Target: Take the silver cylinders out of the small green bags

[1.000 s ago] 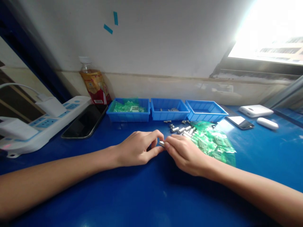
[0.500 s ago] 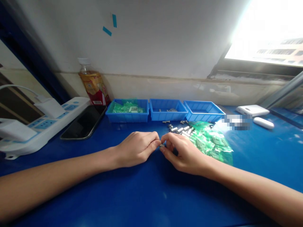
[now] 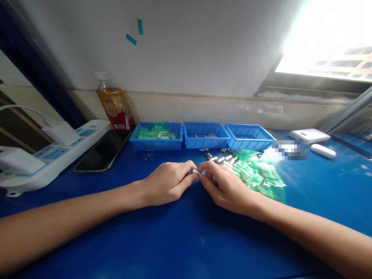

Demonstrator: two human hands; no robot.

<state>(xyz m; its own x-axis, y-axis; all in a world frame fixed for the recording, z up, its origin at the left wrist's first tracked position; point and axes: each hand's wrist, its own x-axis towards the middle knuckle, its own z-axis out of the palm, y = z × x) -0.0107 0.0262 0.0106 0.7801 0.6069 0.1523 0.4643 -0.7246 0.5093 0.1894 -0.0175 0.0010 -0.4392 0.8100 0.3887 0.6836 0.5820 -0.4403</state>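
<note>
Metal is glinting on the near side of the middle bin (image 3: 207,143) — a small bar (image 3: 195,172) that two hands are sharing. The left hand (image 3: 171,182) is pinching one end between thumb and forefinger, and the right hand (image 3: 226,186) is grasping the other in a similar fingertip grip. Whether the bar is touching the counter (image 3: 186,240) or hanging just above it, I'm not making out. For doing this well, I'm judging, the left grip should be holding firm and level while the right is working lightly, leaving the bar's face in sight.

The middle bin itself is holding a few small metallic parts (image 3: 211,136). Just left of it, the left bin (image 3: 157,146) is carrying green packets (image 3: 149,132), with pale pieces (image 3: 163,135) showing among them. Just right of it, the right bin (image 3: 247,144) is showing its ribbed inner wall. Screws (image 3: 204,150) are lying at the middle bin's foot, loose bars (image 3: 221,159) nearer and rightward — and green bags (image 3: 263,170) are lying heaped farther right.
</note>
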